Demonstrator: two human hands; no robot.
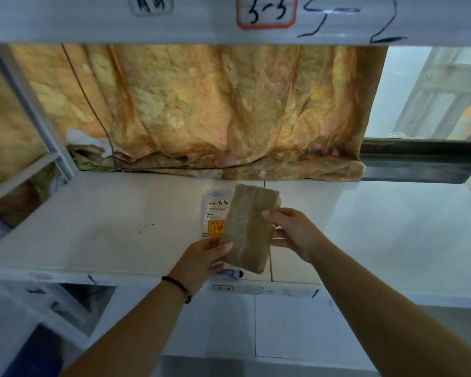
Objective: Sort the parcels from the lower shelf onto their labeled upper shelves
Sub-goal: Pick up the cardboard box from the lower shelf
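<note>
White shelf (pixel 93 213): both hands' fingers (pixel 226 244) grip brown parcel (pixel 245 229)

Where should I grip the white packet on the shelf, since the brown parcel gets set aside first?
Take the white packet by its exposed left long edge, coming from the left. It lies flat on the shelf, and the brown parcel, held by both hands, covers its right side.

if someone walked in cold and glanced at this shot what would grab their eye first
Most likely the brown parcel, held up at centre frame over the white shelf by the left hand at its lower edge and the right hand on its right side. Next, the big orange-yellow patterned cloth draped across the back, and the red-bordered "3-3" label on the shelf edge above. A white printed packet lies partly hidden behind the parcel.
</note>
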